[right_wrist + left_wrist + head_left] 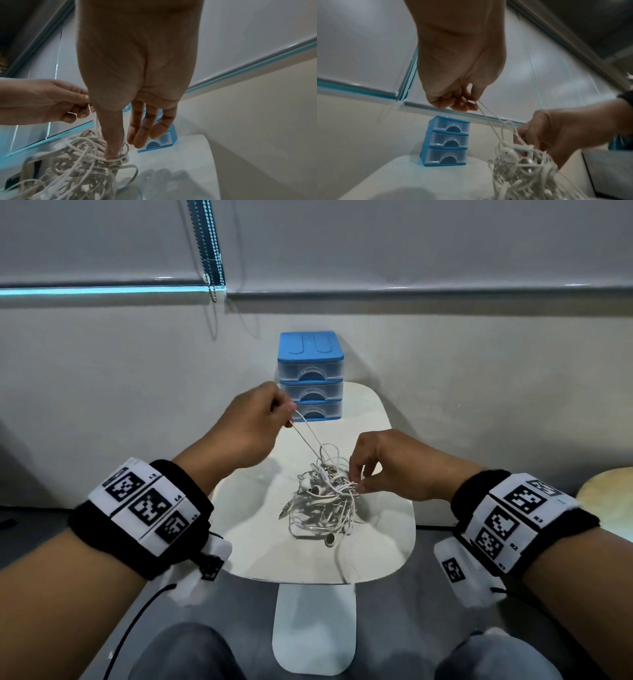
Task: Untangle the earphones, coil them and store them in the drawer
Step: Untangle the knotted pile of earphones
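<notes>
Head view: left hand (pixel 251 424) raised, fingers pinching earphones (pixel 322 501) strand; right hand (pixel 383 463) pinches tangle.

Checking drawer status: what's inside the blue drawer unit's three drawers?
All three drawers of the drawer unit are closed. Their clear fronts show no obvious contents, but blur hides the interiors.

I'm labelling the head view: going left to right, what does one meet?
Left wristband → left hand → earphones → right hand → right wristband.
</notes>
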Demonstrator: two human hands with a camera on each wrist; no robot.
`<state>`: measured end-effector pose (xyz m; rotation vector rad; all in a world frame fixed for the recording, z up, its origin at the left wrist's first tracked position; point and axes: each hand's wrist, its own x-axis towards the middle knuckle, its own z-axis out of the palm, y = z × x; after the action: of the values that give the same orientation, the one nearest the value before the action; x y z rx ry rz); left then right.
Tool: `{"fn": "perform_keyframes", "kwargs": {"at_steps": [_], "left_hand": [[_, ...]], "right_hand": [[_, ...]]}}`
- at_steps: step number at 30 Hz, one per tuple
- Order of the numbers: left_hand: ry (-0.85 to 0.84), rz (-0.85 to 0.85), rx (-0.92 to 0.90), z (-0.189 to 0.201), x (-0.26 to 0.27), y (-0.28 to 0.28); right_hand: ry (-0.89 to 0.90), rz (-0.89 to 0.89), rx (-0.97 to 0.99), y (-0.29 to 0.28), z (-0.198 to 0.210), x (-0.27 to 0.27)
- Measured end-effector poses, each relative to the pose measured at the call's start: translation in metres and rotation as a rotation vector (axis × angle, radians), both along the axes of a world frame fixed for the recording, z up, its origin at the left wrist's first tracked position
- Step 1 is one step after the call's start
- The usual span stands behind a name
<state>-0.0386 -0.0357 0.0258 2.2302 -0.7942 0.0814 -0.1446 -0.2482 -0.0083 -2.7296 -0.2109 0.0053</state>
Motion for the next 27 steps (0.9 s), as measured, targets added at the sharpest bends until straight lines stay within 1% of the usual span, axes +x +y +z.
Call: {"fn": "perform_keyframes", "kwargs": {"at_steps": [1,3,4,7,8,11,12,17,18,20,22,23,24,26,27], "left_hand": [[0.048,0.003,-0.063,0.0,-0.001,0.001],[0.108,-0.062,-0.147,-0.002,-0.006,0.0],[0.112,-0.106,-0.176,-0.002,-0.009,-0.002],[0.082,-0.202,-0.241,-0.001,-0.014,-0.009],[0.079,-0.228,-0.259,0.001,-0.015,-0.011],[0.062,-0.287,-0.288,0.002,-0.017,-0.014],[0.052,-0.292,-0.282,0.003,-0.017,-0.015],[0.103,-0.306,-0.359,0.003,-0.02,-0.013],[0.121,-0.299,-0.35,0.002,-0.02,-0.012],[0.186,-0.281,-0.26,-0.005,-0.017,-0.01],[0.206,-0.262,-0.103,-0.016,-0.018,-0.008],[0.192,-0.246,-0.044,-0.021,-0.018,-0.008],[0.181,-0.229,-0.01,-0.024,-0.018,-0.008],[0.19,-0.188,-0.006,-0.026,-0.015,-0.009],[0.196,-0.168,-0.007,-0.024,-0.014,-0.01]], "right_hand": [[0.007,-0.004,-0.017,0.0,0.0,-0.001],[-0.006,-0.03,-0.012,0.002,0.003,-0.002],[-0.024,-0.055,0.032,0.004,0.006,-0.001],[-0.069,-0.13,0.278,0.014,0.016,0.003],[-0.084,-0.135,0.308,0.018,0.018,0.004],[-0.084,-0.102,0.222,0.028,0.024,0.007],[-0.079,-0.101,0.224,0.031,0.025,0.007],[-0.051,-0.097,0.479,0.039,0.036,0.007],[-0.067,-0.117,0.545,0.04,0.039,0.007],[-0.193,-0.202,0.674,0.041,0.048,0.007],[-0.377,-0.252,0.724,0.042,0.055,0.006],[-0.475,-0.233,0.691,0.044,0.056,0.006],[-0.575,-0.2,0.614,0.045,0.055,0.006],[-0.735,-0.144,0.427,0.049,0.05,0.004],[-0.794,-0.127,0.372,0.052,0.048,0.002]]}}
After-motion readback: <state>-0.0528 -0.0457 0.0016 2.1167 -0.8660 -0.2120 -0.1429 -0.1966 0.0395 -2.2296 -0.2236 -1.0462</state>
